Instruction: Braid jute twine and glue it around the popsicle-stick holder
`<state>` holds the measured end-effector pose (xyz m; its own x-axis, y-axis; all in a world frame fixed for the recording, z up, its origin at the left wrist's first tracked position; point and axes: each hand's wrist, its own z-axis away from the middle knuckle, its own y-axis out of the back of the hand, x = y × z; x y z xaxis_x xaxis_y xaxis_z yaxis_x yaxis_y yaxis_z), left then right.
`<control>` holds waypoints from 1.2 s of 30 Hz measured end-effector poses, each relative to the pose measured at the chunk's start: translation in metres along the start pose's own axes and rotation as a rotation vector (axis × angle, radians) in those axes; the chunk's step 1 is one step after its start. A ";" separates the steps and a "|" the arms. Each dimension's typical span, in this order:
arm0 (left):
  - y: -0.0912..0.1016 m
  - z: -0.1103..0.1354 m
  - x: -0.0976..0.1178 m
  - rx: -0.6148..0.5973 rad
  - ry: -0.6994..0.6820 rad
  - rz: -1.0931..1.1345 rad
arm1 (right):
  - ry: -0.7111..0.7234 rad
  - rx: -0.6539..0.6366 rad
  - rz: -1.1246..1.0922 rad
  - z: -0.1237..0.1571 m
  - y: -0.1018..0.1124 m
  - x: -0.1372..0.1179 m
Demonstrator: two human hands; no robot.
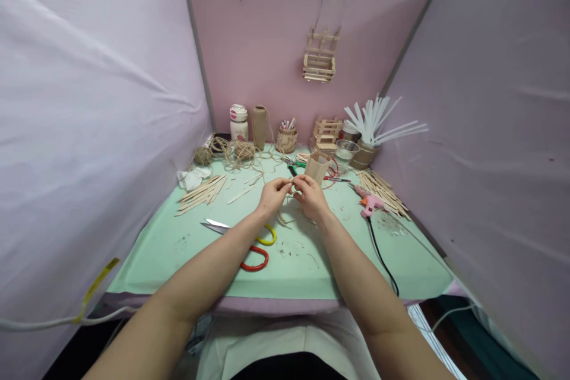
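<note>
My left hand (272,197) and my right hand (310,196) meet above the middle of the table, fingertips pinched close together. A thin piece of jute twine (283,219) shows just below them, and its end seems to run up into both pinches; the detail is too small to see fully. Right behind my right hand stands a small box of wooden craft sticks (317,167). Scissors with one red and one yellow handle (255,267) lie under my left forearm, which covers their middle. Pliers with green and black grips (293,170) are just beyond my fingertips.
Loose craft sticks (202,195) lie at left, more sticks (383,191) at right. A pink glue gun (371,204) trails a black cord. Tangled twine (231,154), jars, a clear bowl (347,151) and a pot of white glue sticks (364,155) line the back. A stick basket (319,65) hangs above.
</note>
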<state>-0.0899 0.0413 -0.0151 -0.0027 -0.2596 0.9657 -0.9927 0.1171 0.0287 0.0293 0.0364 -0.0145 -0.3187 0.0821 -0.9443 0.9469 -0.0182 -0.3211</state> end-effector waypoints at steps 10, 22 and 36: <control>-0.004 0.002 0.005 -0.004 0.044 0.028 | -0.213 -0.115 -0.287 -0.002 0.001 0.001; 0.000 0.009 0.003 0.089 -0.043 -0.222 | 0.129 0.170 0.289 0.000 -0.002 0.009; 0.001 0.008 -0.005 0.064 -0.077 -0.288 | 0.236 0.149 0.434 0.001 0.000 0.007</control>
<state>-0.0921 0.0345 -0.0217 0.2736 -0.3457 0.8976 -0.9594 -0.0318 0.2802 0.0270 0.0364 -0.0213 0.1369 0.2580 -0.9564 0.9677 -0.2411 0.0735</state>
